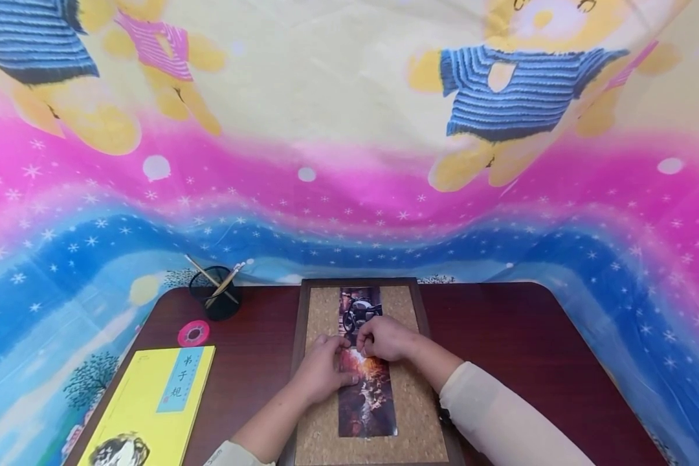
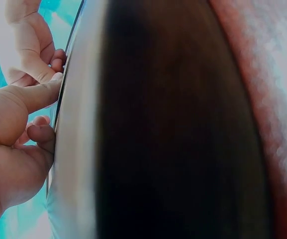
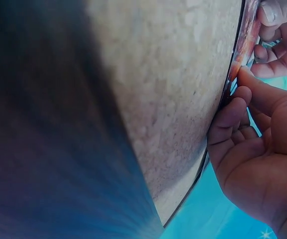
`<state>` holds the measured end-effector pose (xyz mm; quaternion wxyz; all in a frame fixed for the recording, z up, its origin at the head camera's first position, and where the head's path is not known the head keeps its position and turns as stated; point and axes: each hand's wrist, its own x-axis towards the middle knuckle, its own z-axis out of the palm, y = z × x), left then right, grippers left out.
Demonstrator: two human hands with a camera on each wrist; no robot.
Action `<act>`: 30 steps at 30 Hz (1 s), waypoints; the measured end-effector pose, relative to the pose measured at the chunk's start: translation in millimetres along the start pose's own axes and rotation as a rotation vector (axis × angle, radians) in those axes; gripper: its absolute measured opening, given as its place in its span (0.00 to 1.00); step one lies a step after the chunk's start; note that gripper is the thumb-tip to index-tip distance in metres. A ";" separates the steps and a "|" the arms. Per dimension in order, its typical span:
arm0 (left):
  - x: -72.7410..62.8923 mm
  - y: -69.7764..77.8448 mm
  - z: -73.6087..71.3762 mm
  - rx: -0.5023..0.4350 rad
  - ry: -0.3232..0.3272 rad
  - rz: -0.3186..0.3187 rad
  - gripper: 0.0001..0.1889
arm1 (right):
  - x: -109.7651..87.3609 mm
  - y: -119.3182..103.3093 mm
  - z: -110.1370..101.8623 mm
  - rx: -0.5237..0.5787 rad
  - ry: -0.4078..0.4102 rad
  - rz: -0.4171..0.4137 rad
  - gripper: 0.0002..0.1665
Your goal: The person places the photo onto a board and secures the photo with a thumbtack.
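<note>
On a cork board (image 1: pixel 320 430) with a dark frame lie two picture prints, end to end. The upper is a motorcycle picture (image 1: pixel 361 303); the lower is a reddish, dark landscape picture (image 1: pixel 367 404). My left hand (image 1: pixel 321 369) rests at the left of their meeting line, index finger and thumb spread and touching the prints. From the right, my right hand (image 1: pixel 386 338) reaches over that line with bent fingers, thumb and index tips close together at the print surface. The right wrist view shows those tips by the print's edge (image 3: pixel 242 50); whether anything sits between them is hidden.
A yellow book (image 1: pixel 145 401) lies at the left of the dark red table (image 1: pixel 501 362). Behind it are a pink tape roll (image 1: pixel 204 332) and a black mesh pen holder (image 1: pixel 220 303) with several slender items. A patterned curtain (image 1: pixel 349 194) hangs behind the table.
</note>
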<state>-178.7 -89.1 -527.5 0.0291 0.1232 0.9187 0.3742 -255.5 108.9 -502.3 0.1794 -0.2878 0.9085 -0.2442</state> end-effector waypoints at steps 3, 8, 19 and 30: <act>0.6 -0.2 -0.7 -0.001 0.000 -0.003 0.35 | 1.1 -0.2 1.0 -0.003 0.012 0.008 0.10; 1.4 -2.0 -0.6 0.013 -0.006 0.007 0.35 | 0.6 -0.8 1.8 0.011 0.009 0.028 0.10; 1.3 -4.8 -4.8 -0.001 -0.006 0.011 0.36 | -4.8 2.5 -2.4 0.093 0.035 0.011 0.06; -2.0 -8.5 -8.6 -0.032 -0.005 0.019 0.35 | -17.6 5.1 -4.3 0.140 0.079 -0.039 0.04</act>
